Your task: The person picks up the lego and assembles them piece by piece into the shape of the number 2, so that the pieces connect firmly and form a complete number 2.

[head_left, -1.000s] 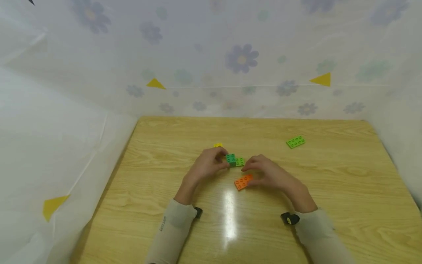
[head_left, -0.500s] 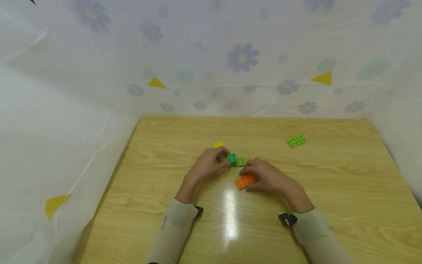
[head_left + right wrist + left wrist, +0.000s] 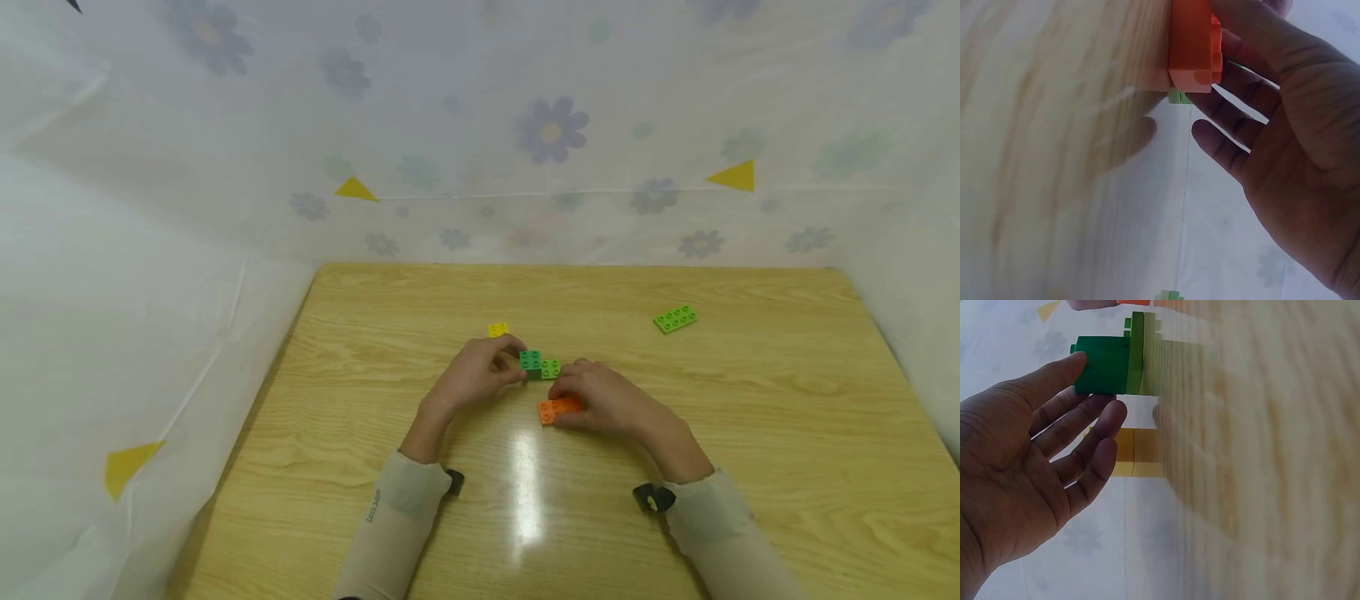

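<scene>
My left hand pinches a dark green toy building brick between thumb and fingers. That brick sits on one end of a thin lime green plate, whose studs show to its right. In the left wrist view the thumb presses the side of the green brick, and the lower fingers are loosely bent. Just right of them, my right hand grips an orange studded brick by its right part, covering some of it. The right wrist view shows the orange brick low on the table, thumb along it.
Behind my left hand lies a yellow brick, partly hidden. A second lime green plate lies farther back on the right of the wooden table. Flower-patterned white sheeting stands along the back and sides.
My right hand has closed round the orange brick and turned it slightly, so it lies straighter. The left hand, with the green brick and lime plate, has shifted slightly right.
</scene>
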A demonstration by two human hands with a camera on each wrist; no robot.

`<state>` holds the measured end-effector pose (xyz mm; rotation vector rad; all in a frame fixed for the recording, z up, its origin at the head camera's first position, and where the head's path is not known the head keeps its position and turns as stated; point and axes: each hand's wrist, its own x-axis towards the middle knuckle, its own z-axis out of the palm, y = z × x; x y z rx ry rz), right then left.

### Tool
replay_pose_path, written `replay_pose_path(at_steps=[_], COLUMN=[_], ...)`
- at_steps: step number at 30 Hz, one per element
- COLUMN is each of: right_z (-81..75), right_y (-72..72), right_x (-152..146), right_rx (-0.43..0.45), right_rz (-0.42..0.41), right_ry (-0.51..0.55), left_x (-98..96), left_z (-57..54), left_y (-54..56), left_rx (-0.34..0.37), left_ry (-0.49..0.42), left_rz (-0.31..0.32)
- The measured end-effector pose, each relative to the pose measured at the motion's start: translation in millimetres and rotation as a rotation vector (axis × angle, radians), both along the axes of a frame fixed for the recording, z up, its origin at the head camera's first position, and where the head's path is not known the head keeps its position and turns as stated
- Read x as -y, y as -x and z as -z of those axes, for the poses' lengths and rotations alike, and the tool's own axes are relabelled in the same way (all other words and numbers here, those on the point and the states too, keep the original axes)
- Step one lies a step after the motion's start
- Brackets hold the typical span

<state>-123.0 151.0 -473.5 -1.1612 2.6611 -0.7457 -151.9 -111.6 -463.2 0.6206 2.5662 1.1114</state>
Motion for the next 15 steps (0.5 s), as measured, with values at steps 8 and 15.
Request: replay_pose_path(at_steps=[8, 15], right_z=[-0.3, -1.1], right_y=[-1.4, -1.5], right_x=[1.7, 1.0], right_rx=[0.005, -0.023], right_rz=[-0.012, 0.006], right_ry=[-0.01, -0.015], left_x=[0.8, -0.1], left_z=[1.1, 0.1], left_y=[0.0, 0.1], left_rx=[0.006, 0.008], left_ry=[0.004, 0.0], left_rz=[0.005, 0.014])
